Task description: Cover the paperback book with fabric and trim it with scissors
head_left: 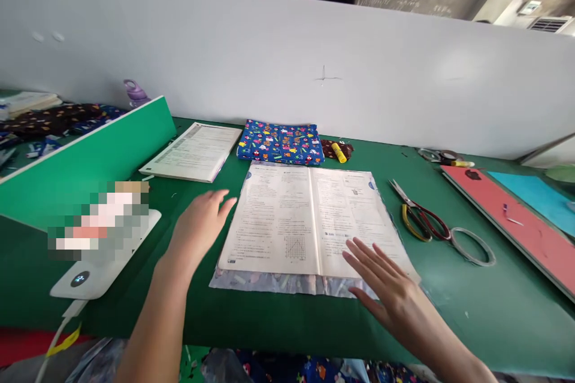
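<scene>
Two printed pages [291,209] lie spread side by side in front of me, with a fold or seam down the middle. Beneath them a thin patterned sheet [269,281] shows along the bottom edge. My right hand [386,284] is over the lower right of the pages, fingers stretched out and holding nothing; whether it touches the paper I cannot tell. Just left of the pages is my left hand [202,221], raised above the green table, its thumb apart from its curved fingers and nothing in it.
Scissors [420,215] and a clear tape-like ring [472,246] lie to the right, near a red board [507,215]. Behind the pages are folded blue printed cloth [281,142], a yellow glue stick [339,152] and a paper stack [193,152]. A white power bank [90,278] sits left, beside a green divider [90,161].
</scene>
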Tool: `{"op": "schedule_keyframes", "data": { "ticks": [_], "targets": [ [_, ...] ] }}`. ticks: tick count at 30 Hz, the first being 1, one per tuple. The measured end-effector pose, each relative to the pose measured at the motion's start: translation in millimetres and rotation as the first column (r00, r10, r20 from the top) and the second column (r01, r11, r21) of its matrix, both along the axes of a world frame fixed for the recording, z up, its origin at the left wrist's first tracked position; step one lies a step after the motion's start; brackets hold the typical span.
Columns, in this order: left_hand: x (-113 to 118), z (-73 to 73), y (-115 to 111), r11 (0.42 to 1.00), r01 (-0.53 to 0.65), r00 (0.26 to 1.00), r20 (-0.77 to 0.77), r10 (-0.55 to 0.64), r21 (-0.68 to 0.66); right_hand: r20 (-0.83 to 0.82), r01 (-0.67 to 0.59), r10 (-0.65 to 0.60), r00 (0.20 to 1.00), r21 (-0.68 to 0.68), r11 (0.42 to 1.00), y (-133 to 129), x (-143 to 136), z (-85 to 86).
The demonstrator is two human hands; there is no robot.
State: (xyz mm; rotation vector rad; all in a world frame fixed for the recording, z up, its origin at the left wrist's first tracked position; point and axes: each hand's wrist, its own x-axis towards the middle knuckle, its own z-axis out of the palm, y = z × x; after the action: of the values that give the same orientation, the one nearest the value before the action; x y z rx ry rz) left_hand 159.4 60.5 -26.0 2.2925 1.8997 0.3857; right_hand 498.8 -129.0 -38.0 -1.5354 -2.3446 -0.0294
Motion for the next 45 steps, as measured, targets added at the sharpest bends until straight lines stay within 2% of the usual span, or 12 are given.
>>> {"op": "schedule_keyframes", "data": {
  "ticks": [6, 14, 17, 22, 26, 29, 32, 34, 36, 39, 42, 45],
  "targets": [
    [-20.6, -42.7, -110.9, 0.993, -0.119, 0.99, 0.075, 0.12, -0.012, 0.049, -0.077, 0.076, 0.996, 0.028, 0.997, 11.5, -45.6, -5.9],
    [-15.7, -45.8, -115.1, 0.993, -0.063, 0.92, 0.379, 0.097, -0.102, 0.122, -0.174, 0.154, 0.981, 0.171, 0.97, 56.8, -157.3, -18.9],
    [-7.9, -39.1, -117.6, 0.974, -0.139, 0.787, 0.577, 0.219, -0.18, 0.108, -0.123, 0.103, 0.989, 0.19, 0.974, 67.5, -169.8, -19.5],
    [-2.3, -33.2, -118.3, 0.879, -0.144, 0.39, 0.791, 0.472, -0.454, -0.103, 0.074, -0.061, 0.993, 0.123, 0.99, 76.3, -150.0, -12.1],
    [2.5, -23.0, -117.8, 0.852, -0.112, 0.317, 0.795, 0.518, -0.511, -0.364, 0.317, -0.255, 0.896, 0.123, 0.94, 74.4, -102.1, -4.0],
    [23.5, -14.5, -122.8, 0.918, -0.189, 0.401, 0.826, 0.396, -0.348, -0.424, 0.572, -0.485, 0.765, 0.099, 0.814, 58.4, -57.8, -3.4],
    [59.4, -9.3, -126.1, 0.991, -0.095, 0.659, 0.752, -0.006, 0.091, -0.247, 0.771, -0.744, 0.62, 0.02, 0.636, 31.2, -20.3, -9.3],
    [85.7, -7.7, -123.9, 0.909, 0.156, 0.769, 0.53, -0.358, 0.387, -0.118, 0.808, -0.806, 0.579, -0.042, 0.587, 12.3, -2.8, -12.9],
    [109.0, -8.3, -118.9, 0.767, 0.411, 0.758, 0.283, -0.588, 0.493, -0.072, 0.819, -0.821, 0.566, -0.059, 0.57, -1.8, 9.1, -12.7],
    [132.6, -14.1, -111.6, 0.66, 0.595, 0.723, 0.053, -0.688, 0.459, -0.122, 0.798, -0.79, 0.601, 0.027, 0.602, -5.3, 21.7, -3.9],
    [142.5, -22.3, -109.6, 0.63, 0.643, 0.724, -0.079, -0.685, 0.436, -0.164, 0.655, -0.639, 0.752, 0.075, 0.752, 14.3, 30.1, 11.5],
    [144.3, -27.1, -112.3, 0.562, 0.666, 0.712, -0.192, -0.675, 0.491, -0.257, 0.49, -0.496, 0.83, -0.092, 0.867, 48.3, 25.4, 24.5]
  ]
}}
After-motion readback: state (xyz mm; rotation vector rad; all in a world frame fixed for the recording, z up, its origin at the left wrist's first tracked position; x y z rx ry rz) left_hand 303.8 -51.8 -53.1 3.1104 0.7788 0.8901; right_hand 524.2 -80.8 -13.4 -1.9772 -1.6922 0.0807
